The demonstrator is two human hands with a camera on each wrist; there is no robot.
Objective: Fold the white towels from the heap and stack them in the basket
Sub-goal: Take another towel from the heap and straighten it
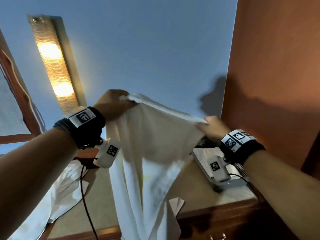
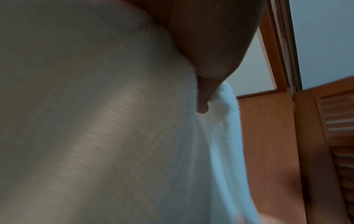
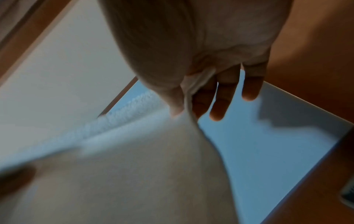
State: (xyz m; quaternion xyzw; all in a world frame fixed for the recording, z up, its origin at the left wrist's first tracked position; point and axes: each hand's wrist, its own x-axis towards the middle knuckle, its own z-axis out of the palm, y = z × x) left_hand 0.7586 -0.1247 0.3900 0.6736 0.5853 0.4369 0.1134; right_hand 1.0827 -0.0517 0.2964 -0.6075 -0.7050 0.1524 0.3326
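A white towel [image 1: 149, 146] hangs in the air in front of me, held up by its top edge. My left hand [image 1: 119, 103] pinches the upper left corner, raised higher. My right hand [image 1: 207, 126] pinches the other end of that edge, lower and to the right. The cloth droops between them and falls past the counter edge. In the left wrist view the towel [image 2: 95, 121] fills most of the picture below my thumb [image 2: 203, 104]. In the right wrist view my thumb [image 3: 175, 106] clamps the towel [image 3: 134, 174] against a finger, the other fingers loose. More white towels [image 1: 57, 193] lie heaped at lower left.
A beige counter [image 1: 235, 194] with a wooden front edge runs below the towel. A white mesh basket [image 1: 204, 156] stands on it at the right, behind my right wrist. An orange-brown wall [image 1: 277, 66] rises on the right, a lit wall lamp [image 1: 52, 63] on the left.
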